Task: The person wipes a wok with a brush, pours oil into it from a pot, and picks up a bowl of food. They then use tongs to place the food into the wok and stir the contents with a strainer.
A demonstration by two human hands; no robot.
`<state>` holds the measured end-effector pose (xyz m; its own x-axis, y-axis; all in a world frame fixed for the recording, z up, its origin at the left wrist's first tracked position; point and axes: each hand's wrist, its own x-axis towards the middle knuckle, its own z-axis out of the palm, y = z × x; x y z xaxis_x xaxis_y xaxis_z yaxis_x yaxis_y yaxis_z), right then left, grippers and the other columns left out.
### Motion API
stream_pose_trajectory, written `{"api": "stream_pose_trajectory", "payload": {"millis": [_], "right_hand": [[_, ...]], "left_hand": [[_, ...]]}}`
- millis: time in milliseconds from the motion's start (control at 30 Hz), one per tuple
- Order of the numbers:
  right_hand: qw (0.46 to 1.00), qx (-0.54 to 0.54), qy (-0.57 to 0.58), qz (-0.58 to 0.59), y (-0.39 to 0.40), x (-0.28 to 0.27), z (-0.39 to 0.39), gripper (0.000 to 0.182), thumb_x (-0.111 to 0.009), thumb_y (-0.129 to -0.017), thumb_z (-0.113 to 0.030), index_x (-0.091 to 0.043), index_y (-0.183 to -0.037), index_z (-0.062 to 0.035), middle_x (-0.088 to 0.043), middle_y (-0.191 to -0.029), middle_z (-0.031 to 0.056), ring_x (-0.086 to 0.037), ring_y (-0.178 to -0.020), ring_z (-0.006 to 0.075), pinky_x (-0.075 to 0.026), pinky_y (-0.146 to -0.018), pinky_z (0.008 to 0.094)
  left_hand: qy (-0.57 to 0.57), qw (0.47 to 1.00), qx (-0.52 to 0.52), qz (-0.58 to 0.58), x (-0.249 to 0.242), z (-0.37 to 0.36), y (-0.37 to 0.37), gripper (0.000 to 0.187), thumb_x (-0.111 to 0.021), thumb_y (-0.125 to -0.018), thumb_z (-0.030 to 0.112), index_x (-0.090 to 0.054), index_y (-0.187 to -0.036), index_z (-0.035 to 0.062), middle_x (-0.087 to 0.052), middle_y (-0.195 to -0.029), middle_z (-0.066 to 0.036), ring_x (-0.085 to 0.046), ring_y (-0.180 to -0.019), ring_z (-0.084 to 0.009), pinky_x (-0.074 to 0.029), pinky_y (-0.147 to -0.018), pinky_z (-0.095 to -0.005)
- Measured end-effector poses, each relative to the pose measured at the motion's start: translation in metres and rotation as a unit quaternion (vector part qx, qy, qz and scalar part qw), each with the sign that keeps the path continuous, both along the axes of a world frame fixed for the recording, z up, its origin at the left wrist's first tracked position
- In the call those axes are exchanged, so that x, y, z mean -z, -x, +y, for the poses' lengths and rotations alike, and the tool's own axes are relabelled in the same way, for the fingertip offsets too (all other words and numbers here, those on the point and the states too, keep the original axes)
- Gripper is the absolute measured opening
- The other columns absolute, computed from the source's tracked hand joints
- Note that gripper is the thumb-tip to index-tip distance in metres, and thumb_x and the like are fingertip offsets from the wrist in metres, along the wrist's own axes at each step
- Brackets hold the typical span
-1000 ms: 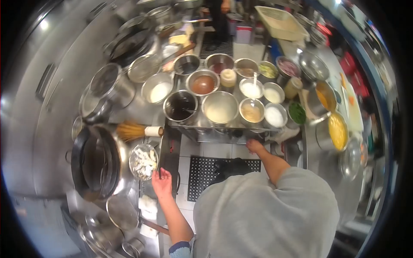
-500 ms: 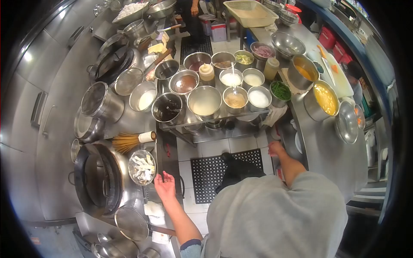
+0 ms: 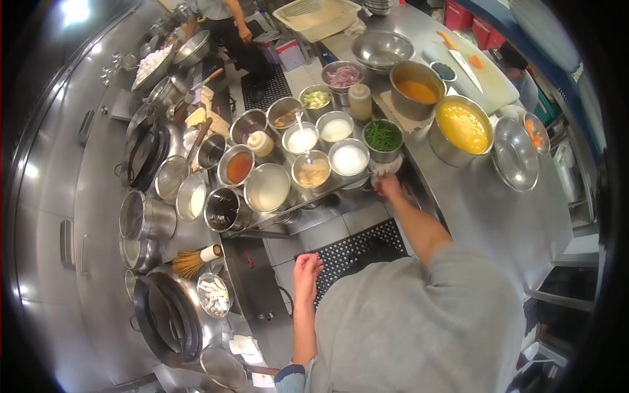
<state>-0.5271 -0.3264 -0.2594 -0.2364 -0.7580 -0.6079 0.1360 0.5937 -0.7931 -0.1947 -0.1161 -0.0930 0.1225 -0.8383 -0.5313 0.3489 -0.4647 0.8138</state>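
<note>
My right hand [image 3: 388, 186] reaches to the front right corner of the ingredient stand, its fingers closed at a white cloth [image 3: 386, 166] hanging there. Just above the cloth is a metal pot of chopped green herbs [image 3: 383, 135]. Beside it stands a bowl of white powder [image 3: 349, 158]. My left hand [image 3: 306, 270] is raised over the floor in front of the stand, empty, with fingers loosely bent and apart. To its left, a bowl of pale pieces [image 3: 214, 295] sits beside a wok [image 3: 167, 321].
Several sauce pots and a squeeze bottle [image 3: 260, 143] crowd the stand. On the right counter are a pot of yellow liquid [image 3: 461, 131] and a knife [image 3: 466, 69] on a cutting board [image 3: 501, 85]. A bamboo brush [image 3: 190, 263] lies at left. Another person [image 3: 229, 26] stands at the back.
My right hand has moved forward to the cloth. My left hand has moved right, away from the bowl of pale pieces, and its fingers have curled. The view has turned and shifted.
</note>
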Motion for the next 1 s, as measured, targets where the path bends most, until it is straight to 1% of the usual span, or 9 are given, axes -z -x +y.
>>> {"api": "stream_pose_trajectory", "payload": {"millis": [167, 367, 533, 600, 633, 733, 800, 933, 1000], "right_hand": [[0.996, -0.006, 0.084, -0.016, 0.009, -0.039, 0.032, 0.038, -0.055, -0.096, -0.046, -0.068, -0.094, -0.0094, -0.068, -0.085, 0.0037, -0.066, -0.068, 0.015, -0.052, -0.055, 0.0299], [0.971, -0.056, 0.065, -0.221, 0.014, -0.068, 0.04, 0.036, -0.063, -0.093, -0.036, -0.066, -0.104, -0.0015, -0.068, -0.09, 0.0086, -0.067, -0.067, 0.018, -0.055, -0.054, 0.0314], [0.973, -0.073, 0.102, -0.192, 0.022, -0.044, 0.035, 0.033, -0.065, -0.085, -0.015, -0.061, -0.115, -0.0014, -0.067, -0.089, 0.0086, -0.066, -0.071, 0.0185, -0.055, -0.06, 0.032], [0.985, -0.056, 0.07, -0.15, 0.028, -0.046, 0.041, 0.041, -0.064, -0.084, -0.012, -0.057, -0.123, -0.0024, -0.068, -0.096, 0.0088, -0.068, -0.078, 0.0185, -0.055, -0.066, 0.0305], [0.994, -0.058, 0.02, -0.091, 0.03, -0.044, 0.043, 0.047, -0.064, -0.083, -0.01, -0.051, -0.129, -0.0027, -0.067, -0.096, 0.0107, -0.068, -0.074, 0.0196, -0.056, -0.062, 0.0318], [0.997, -0.033, -0.026, -0.065, 0.026, -0.02, 0.066, 0.057, -0.067, -0.081, -0.016, -0.048, -0.133, -0.0022, -0.064, -0.089, 0.0122, -0.065, -0.068, 0.0202, -0.056, -0.059, 0.0327], [0.989, -0.121, -0.082, -0.018, 0.023, -0.006, 0.075, 0.057, -0.061, -0.083, -0.007, -0.044, -0.138, -0.0069, -0.066, -0.089, 0.0109, -0.067, -0.07, 0.0193, -0.056, -0.058, 0.0313], [0.971, -0.217, -0.077, 0.069, 0.014, 0.054, 0.098, 0.067, -0.063, -0.083, -0.008, -0.037, -0.145, -0.0073, -0.064, -0.076, 0.0108, -0.065, -0.065, 0.0171, -0.052, -0.052, 0.0312], [0.905, -0.349, -0.015, 0.243, 0.023, 0.118, 0.103, 0.069, -0.064, -0.083, -0.018, -0.037, -0.144, -0.0042, -0.067, -0.087, 0.0175, -0.068, -0.078, 0.0289, -0.054, -0.064, 0.0393]], "left_hand": [[0.032, 0.963, 0.217, -0.158, -0.007, -0.065, 0.063, 0.022, -0.066, -0.094, 0.022, -0.062, -0.104, 0.0038, -0.066, -0.097, -0.005, -0.06, -0.081, -0.0112, -0.049, -0.072, -0.0252], [0.107, 0.908, 0.335, -0.229, 0.018, -0.134, 0.166, 0.034, -0.066, -0.093, 0.024, -0.063, -0.118, 0.0023, -0.071, -0.096, -0.01, -0.066, -0.073, -0.0169, -0.051, -0.064, -0.0308], [0.154, 0.828, 0.415, -0.345, 0.049, -0.169, 0.187, 0.038, -0.063, -0.088, 0.014, -0.058, -0.124, 0.0015, -0.069, -0.112, -0.019, -0.071, -0.085, -0.0261, -0.055, -0.07, -0.0352], [0.205, 0.796, 0.414, -0.391, 0.063, -0.162, 0.175, 0.042, -0.06, -0.086, 0.009, -0.056, -0.127, 0.0019, -0.066, -0.117, -0.022, -0.07, -0.091, -0.0287, -0.056, -0.075, -0.0356], [0.205, 0.831, 0.378, -0.353, 0.072, -0.15, 0.166, 0.043, -0.058, -0.086, 0.007, -0.054, -0.128, 0.0028, -0.065, -0.121, -0.022, -0.069, -0.097, -0.0303, -0.055, -0.082, -0.0358], [0.081, 0.855, 0.367, -0.358, 0.078, -0.112, 0.125, 0.046, -0.058, -0.087, 0.009, -0.051, -0.132, 0.0021, -0.066, -0.118, -0.023, -0.069, -0.096, -0.0303, -0.054, -0.085, -0.0369], [-0.027, 0.83, 0.44, -0.342, 0.15, -0.082, 0.063, 0.046, -0.058, -0.087, 0.008, -0.05, -0.132, -0.0016, -0.067, -0.111, -0.018, -0.069, -0.089, -0.0264, -0.056, -0.074, -0.0354], [-0.209, 0.951, 0.171, -0.149, 0.173, 0.038, 0.001, 0.035, -0.057, -0.088, 0.006, -0.056, -0.121, -0.004, -0.065, -0.093, -0.009, -0.063, -0.074, -0.0157, -0.05, -0.056, -0.0307], [-0.238, 0.947, 0.104, -0.192, 0.174, 0.095, -0.013, 0.037, -0.056, -0.087, 0.006, -0.055, -0.124, 0.0009, -0.065, -0.09, -0.007, -0.063, -0.075, -0.016, -0.051, -0.056, -0.0298]]}}
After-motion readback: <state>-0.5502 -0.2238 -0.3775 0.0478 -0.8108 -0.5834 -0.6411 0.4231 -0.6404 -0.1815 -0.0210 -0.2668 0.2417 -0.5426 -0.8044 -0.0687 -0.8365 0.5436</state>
